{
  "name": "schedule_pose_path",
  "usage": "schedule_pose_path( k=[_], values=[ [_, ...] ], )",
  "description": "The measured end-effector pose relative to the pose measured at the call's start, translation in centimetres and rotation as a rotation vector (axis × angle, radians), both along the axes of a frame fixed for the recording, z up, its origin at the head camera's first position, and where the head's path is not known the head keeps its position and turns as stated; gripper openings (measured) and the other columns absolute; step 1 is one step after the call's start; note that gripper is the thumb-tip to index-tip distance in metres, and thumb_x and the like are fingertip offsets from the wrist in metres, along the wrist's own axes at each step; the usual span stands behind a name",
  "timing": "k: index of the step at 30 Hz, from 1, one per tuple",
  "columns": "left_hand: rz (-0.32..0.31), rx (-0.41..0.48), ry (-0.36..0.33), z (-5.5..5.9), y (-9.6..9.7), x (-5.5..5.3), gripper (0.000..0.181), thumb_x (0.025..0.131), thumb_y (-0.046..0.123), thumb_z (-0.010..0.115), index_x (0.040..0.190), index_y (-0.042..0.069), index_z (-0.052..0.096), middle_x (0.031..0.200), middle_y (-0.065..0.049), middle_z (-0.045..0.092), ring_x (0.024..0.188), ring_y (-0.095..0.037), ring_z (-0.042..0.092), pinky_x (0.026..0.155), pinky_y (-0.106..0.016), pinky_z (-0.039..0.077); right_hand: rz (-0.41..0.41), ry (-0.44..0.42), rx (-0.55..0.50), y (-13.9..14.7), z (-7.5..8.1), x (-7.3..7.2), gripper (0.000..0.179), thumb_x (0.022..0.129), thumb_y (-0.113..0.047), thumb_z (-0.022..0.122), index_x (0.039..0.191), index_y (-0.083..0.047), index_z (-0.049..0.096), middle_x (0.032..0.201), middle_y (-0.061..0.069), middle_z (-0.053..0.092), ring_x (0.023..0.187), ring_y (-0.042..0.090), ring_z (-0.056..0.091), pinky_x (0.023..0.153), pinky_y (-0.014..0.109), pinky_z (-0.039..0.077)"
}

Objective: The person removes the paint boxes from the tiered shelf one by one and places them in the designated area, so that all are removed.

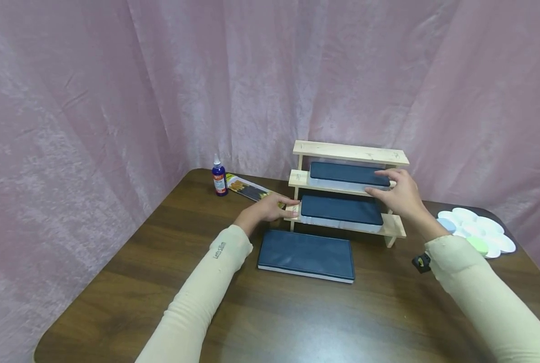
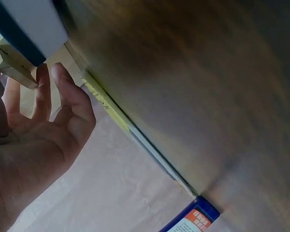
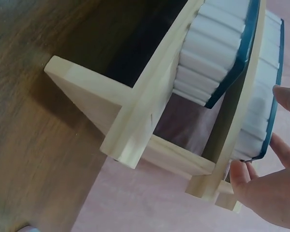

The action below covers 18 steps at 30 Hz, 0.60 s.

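A pale wooden stepped rack [image 1: 351, 149] stands at the back of the table. A dark blue-topped case with ribbed white sides [image 1: 349, 173] lies on its middle step, and a like case [image 1: 342, 210] on the lowest step. My left hand [image 1: 270, 207] grips the left end of the lowest step, its fingertips at the wood [image 2: 19, 72] in the left wrist view. My right hand [image 1: 403, 191] holds the right end of the upper case, thumb at its front and a finger over its top. In the right wrist view that case's ribbed side [image 3: 253, 116] shows between the fingers.
Before the rack, a flat dark blue case [image 1: 306, 253] lies on the brown table [image 1: 138, 287]. Back left are a blue bottle [image 1: 219, 177] and a packet of brushes [image 1: 247, 187]. A white flower-shaped palette [image 1: 465, 217] and a small black object [image 1: 421, 262] lie at right. Pink curtain hangs behind.
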State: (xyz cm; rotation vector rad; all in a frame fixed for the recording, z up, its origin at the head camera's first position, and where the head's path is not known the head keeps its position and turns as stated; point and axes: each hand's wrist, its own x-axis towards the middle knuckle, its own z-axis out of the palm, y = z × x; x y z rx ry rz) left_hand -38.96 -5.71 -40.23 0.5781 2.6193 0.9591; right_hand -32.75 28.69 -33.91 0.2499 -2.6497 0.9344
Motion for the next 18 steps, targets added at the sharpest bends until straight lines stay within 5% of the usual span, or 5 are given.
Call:
schedule_pose_path(
  k=[18],
  values=[
    [0.013, -0.006, 0.008, -0.1, 0.1, 0.1, 0.051, 0.086, 0.047, 0.073, 0.135, 0.035, 0.062, 0.148, -0.004, 0.051, 0.138, -0.029, 0.042, 0.11, -0.044, 0.038, 0.025, -0.056, 0.016, 0.9, -0.6, -1.7, 0.074, 0.087, -0.044, 0.076, 0.143, -0.003, 0.051, 0.145, 0.029, 0.039, 0.12, 0.048, 0.047, 0.095, 0.063, 0.041]
  ],
)
